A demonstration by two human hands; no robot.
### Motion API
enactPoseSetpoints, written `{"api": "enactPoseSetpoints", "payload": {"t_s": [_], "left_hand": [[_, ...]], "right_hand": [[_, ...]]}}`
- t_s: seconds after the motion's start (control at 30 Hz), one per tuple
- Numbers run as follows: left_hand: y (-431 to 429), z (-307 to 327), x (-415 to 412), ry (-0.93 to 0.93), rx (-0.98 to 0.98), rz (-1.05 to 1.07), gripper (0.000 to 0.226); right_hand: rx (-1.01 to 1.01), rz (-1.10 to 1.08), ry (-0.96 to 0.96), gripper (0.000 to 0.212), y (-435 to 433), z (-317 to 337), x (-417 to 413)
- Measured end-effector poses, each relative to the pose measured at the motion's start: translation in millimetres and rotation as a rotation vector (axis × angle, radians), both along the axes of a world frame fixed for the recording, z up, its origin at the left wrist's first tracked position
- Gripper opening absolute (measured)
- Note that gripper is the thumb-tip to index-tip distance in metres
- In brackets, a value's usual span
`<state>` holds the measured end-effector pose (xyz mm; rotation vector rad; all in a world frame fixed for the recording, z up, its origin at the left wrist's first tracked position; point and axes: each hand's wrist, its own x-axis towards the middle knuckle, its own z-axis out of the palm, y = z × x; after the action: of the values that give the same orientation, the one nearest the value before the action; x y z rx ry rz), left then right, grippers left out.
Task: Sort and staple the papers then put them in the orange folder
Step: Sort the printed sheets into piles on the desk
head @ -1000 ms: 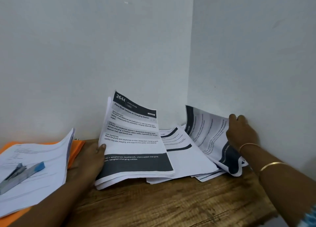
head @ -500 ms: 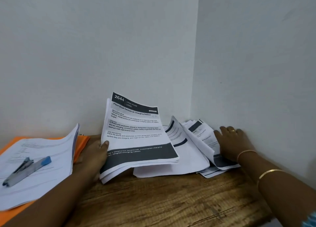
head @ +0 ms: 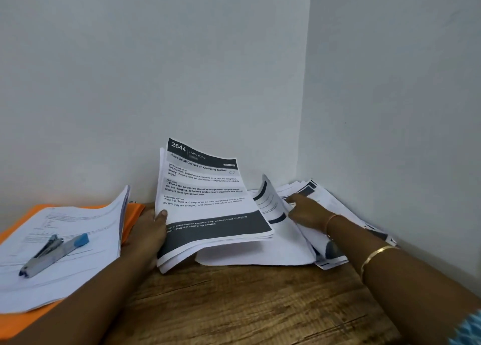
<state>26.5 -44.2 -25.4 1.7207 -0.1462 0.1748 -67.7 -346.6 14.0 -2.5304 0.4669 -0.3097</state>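
My left hand (head: 149, 231) grips a tilted stack of printed sheets (head: 205, 201) by its left edge, thumb on the top page headed "2644". My right hand (head: 307, 210) reaches into the loose papers (head: 320, 199) heaped in the wall corner, fingers spread flat among them, one sheet (head: 268, 201) standing curled beside it. At the left lies the orange folder (head: 132, 214) under a stack of white pages (head: 78, 240). A grey stapler with a blue end (head: 53, 253) rests on that stack.
The wooden table (head: 247, 305) ends near the bottom right. White walls meet in a corner (head: 303, 136) right behind the loose papers, closing off the back and right side.
My right hand let a lifted sheet drop and slid left and down into the corner pile. The stack in my left hand stayed almost still.
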Motion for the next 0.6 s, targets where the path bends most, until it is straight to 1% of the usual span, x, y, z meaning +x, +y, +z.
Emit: {"api": "enactPoseSetpoints", "payload": {"t_s": [0.07,0.1,0.13,0.17,0.2,0.27,0.33,0.4,0.5,0.6], "left_hand": [[1,0,2,0.002,0.002,0.010,0.033],[0,0,2,0.004,0.006,0.016,0.034],[1,0,3,0.003,0.014,0.022,0.035],[1,0,3,0.001,0.025,0.026,0.035],[1,-1,3,-0.002,0.032,0.028,0.034],[2,-1,3,-0.007,0.030,0.027,0.033],[2,-1,2,-0.006,0.022,0.032,0.032],[1,0,2,-0.003,0.016,0.035,0.031],[2,2,1,0.001,0.013,0.042,0.030],[4,2,0,0.004,0.009,0.032,0.030]], "right_hand": [[0.204,0.027,-0.042,0.037,7,-1,3],[0.305,0.054,-0.038,0.028,9,-1,2],[0.364,0.078,-0.026,0.020,13,-2,1],[0.357,0.098,-0.011,0.023,13,-4,1],[0.311,0.104,0.012,0.033,11,-6,1],[0.139,0.101,0.082,0.052,7,-9,-1],[-0.022,0.080,0.174,0.060,2,-13,-4],[-0.106,0.073,0.250,0.062,-5,-17,-10],[-0.188,0.087,0.296,0.056,-16,-22,-19],[-0.130,0.149,0.293,0.048,-19,-17,-27]]}}
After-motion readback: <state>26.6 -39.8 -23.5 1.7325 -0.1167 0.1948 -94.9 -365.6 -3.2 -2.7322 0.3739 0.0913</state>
